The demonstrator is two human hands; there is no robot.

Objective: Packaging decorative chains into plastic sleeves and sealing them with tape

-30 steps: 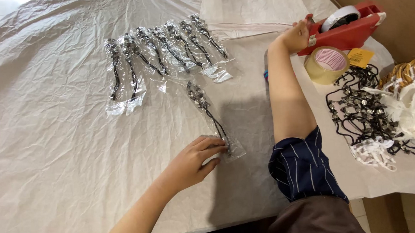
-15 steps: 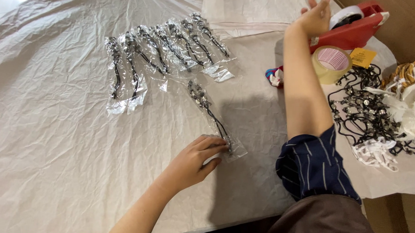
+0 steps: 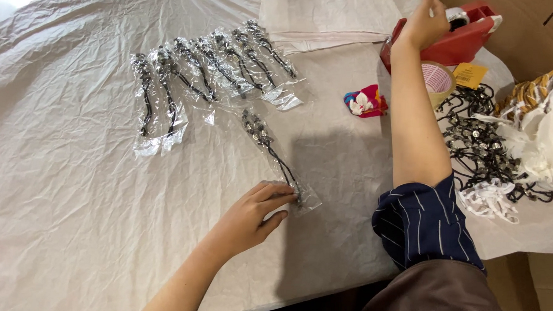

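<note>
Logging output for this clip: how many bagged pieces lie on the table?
7, though overlap may hide one. Six fan out in a row at the far left; the seventh bag lies apart, nearer, its end pinned by the left hand.
</note>
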